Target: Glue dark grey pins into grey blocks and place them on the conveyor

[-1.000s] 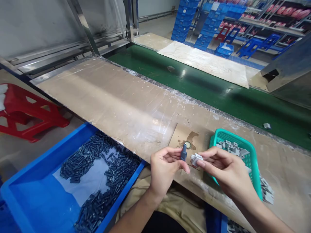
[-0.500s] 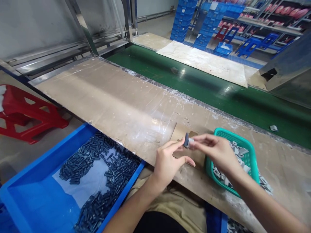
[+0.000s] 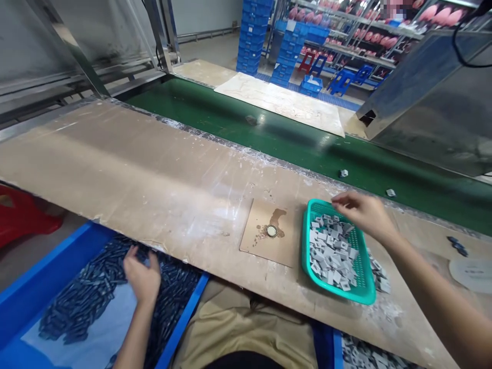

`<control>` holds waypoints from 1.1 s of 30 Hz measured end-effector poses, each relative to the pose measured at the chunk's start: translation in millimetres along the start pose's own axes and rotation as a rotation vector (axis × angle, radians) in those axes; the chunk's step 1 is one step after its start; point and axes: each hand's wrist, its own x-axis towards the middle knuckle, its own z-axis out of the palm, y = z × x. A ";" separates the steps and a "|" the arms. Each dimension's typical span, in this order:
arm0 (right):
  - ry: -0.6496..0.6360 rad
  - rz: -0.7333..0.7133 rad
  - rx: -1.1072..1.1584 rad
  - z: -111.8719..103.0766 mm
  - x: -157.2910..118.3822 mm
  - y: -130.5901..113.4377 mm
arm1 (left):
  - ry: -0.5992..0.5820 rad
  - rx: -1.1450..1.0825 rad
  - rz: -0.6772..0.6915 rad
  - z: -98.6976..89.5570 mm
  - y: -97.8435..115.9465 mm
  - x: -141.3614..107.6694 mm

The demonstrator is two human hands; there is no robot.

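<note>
My left hand [image 3: 142,274] reaches into a blue bin [image 3: 187,310] at lower left, thumb and fingers apart, its fingertips at a heap of small dark rod-like parts [image 3: 82,300]. Nothing shows in its grasp. Over the far right rim of a green plastic basket [image 3: 306,246] hangs my right hand [image 3: 359,211], fingers loosely stretched and no part visible in them. Light grey blocks with holes [image 3: 332,251] fill much of the basket. Beyond this hand, a small grey piece [image 3: 343,173] lies on the green conveyor belt [image 3: 215,120].
A cardboard square [image 3: 249,238] bears a round cap-like dish [image 3: 271,231] and wet brown stains. Another grey piece [image 3: 391,192] sits on the belt. Dark parts [image 3: 457,246] lie at right. A red stool [image 3: 26,218] stands left; a metal housing [image 3: 430,97] rises at the back right.
My hands have parted from the dark-and-grey piece they held together. The left went down into the blue bin, the right moved beyond the basket. A second piece now shows on the belt.
</note>
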 end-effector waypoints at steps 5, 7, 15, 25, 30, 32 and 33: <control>-0.249 -0.257 -0.136 20.1 -25.8 -2.2 | -0.434 0.004 0.075 41.0 -23.9 -14.0; -0.250 -0.257 -0.136 22.3 -26.4 -2.1 | -0.527 0.004 0.067 44.9 -27.7 -22.4; -0.264 0.224 0.720 5.9 -40.5 -22.4 | -0.577 -0.094 -0.215 18.6 -27.4 -39.9; -0.455 0.024 0.581 31.7 -51.3 -78.1 | -0.429 -0.635 -0.878 -36.5 31.5 -31.7; -0.355 -0.242 0.279 49.1 -51.4 -104.9 | -0.469 -1.039 -1.270 -70.0 73.6 -60.0; -0.359 -0.333 0.177 58.4 -50.7 -107.7 | -0.499 -1.111 -1.337 -74.1 87.8 -73.7; -0.361 -0.358 0.144 63.1 -50.2 -107.5 | -0.529 -1.100 -1.303 -74.5 94.3 -79.7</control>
